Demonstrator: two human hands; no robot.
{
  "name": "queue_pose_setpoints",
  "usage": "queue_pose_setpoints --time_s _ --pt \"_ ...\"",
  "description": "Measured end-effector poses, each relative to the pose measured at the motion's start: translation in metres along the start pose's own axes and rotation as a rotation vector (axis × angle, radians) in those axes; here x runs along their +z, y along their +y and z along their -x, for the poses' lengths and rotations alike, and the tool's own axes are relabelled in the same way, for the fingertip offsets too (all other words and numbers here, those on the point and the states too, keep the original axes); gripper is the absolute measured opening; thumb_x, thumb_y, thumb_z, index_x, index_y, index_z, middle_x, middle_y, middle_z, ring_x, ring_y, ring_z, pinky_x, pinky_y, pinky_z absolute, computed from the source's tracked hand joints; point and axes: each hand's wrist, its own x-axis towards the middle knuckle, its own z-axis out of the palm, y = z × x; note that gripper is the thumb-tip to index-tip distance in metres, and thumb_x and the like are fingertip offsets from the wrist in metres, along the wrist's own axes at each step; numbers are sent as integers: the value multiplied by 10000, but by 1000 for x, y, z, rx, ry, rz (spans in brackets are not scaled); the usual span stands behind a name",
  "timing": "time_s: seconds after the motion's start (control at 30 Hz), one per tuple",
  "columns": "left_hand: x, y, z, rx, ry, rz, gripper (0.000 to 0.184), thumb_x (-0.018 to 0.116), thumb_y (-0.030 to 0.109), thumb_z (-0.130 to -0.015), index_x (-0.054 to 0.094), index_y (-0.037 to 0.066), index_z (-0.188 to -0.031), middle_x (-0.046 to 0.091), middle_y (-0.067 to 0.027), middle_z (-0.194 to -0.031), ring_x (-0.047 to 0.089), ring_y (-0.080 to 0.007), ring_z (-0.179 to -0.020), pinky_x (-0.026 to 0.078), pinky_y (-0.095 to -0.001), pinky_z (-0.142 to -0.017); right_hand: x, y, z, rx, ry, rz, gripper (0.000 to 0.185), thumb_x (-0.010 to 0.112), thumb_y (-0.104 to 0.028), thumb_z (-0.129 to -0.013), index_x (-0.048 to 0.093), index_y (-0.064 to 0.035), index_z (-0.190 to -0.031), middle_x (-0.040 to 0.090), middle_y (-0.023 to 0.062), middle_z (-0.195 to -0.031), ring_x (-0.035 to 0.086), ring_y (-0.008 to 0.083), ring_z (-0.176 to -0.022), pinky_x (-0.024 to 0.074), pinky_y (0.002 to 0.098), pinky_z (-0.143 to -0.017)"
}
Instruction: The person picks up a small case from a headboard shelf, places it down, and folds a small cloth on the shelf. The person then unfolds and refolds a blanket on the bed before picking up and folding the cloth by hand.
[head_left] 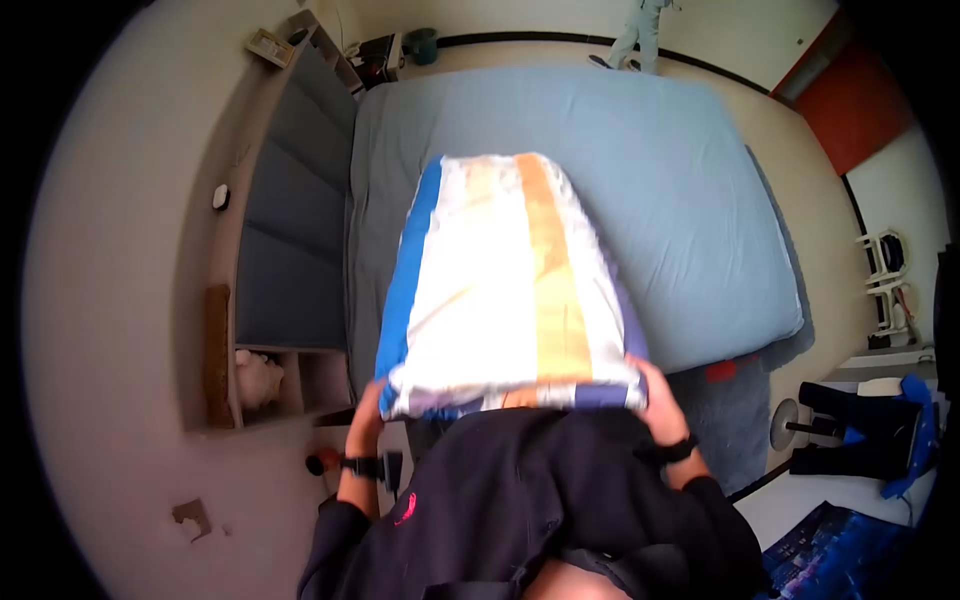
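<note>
A thick striped quilt, folded, in white, orange and blue, stretches away from my body over the bed. My left hand grips its near left corner; the fingers are partly hidden by the cloth. At the near right corner, my right hand is closed on the edge, the thumb side uppermost. Purple and orange patches show along the near edge between the hands. The far end narrows and appears to lie on the light blue bed sheet.
A grey padded headboard with shelves runs along the left. A plush toy sits in a shelf compartment. At the far wall stands a person, near a bin. On the right are a chair and a grey rug.
</note>
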Motion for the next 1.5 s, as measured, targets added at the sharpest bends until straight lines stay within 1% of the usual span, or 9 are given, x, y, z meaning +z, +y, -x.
queue_pose_setpoints --time_s 0.13,0.37,0.57,0.67,0.93,1.07,1.17,1.33,1.5 --pt "-17 -127 138 -796 259 311 320 471 317 -910 602 91 -1095 660 -34 -911 623 -173 -730 511 -327 -604 -55 74 112 260 309 58 285 565 -254 -870 584 -18 -1029 660 90 -878 649 193 -714 536 311 -617" --pt "-69 -119 -7 -731 282 439 317 561 444 -835 614 149 -937 593 -4 -663 509 -157 -494 406 -286 -428 -64 35 -36 371 318 193 216 547 -359 -856 619 -159 -893 632 -13 -713 592 153 -588 474 324 -470" --pt "-17 26 -136 -226 228 606 204 572 276 -851 634 96 -925 664 -1 -791 641 -115 -688 521 -242 -551 -8 -71 -120 323 166 -62 291 494 -382 -852 611 -120 -904 619 49 -696 581 205 -543 477 331 -431" --pt "-27 80 -262 47 201 763 358 483 336 -893 533 72 -1129 599 -104 -1048 563 -231 -980 445 -379 -839 65 -164 -203 -208 -156 -74 403 464 -273 -895 505 15 -1174 605 145 -1066 603 251 -920 511 356 -805" --pt "27 24 -312 442 84 -827 463 559 186 -811 494 34 -1243 538 -180 -1217 507 -291 -1135 387 -350 -962 84 -103 -254 -693 95 949 524 581 -168 -829 396 -11 -1293 530 118 -1192 522 179 -1065 453 330 -852" --pt "-43 -128 -286 16 -356 -1170 428 482 331 -866 567 18 -1145 568 -149 -1180 557 -289 -1002 441 -384 -843 -12 -20 -254 -404 -27 1521 619 570 -225 -825 328 25 -1338 438 213 -1321 410 308 -1242 349 378 -1011" --pt "-78 -159 -183 -795 53 -309 370 537 339 -838 599 74 -1089 607 -119 -992 563 -202 -799 469 -367 -653 -108 49 -269 230 -27 1484 823 624 -428 -770 303 54 -1355 412 250 -1337 391 345 -1251 322 388 -1033" --pt "-133 -178 -160 -1102 1 -861 382 500 311 -865 547 85 -1170 594 -151 -1047 588 -254 -836 494 -413 -706 -74 67 -266 181 31 1920 782 634 -382 -745 340 52 -1324 336 308 -1355 342 417 -1258 301 415 -1039" --pt "-26 -17 -263 511 311 -1851 361 499 155 -833 537 22 -1167 581 -170 -1103 539 -339 -1046 386 -452 -948 94 -8 -274 -747 75 2201 732 611 -363 -774 339 42 -1321 332 289 -1364 301 428 -1280 243 490 -1059"
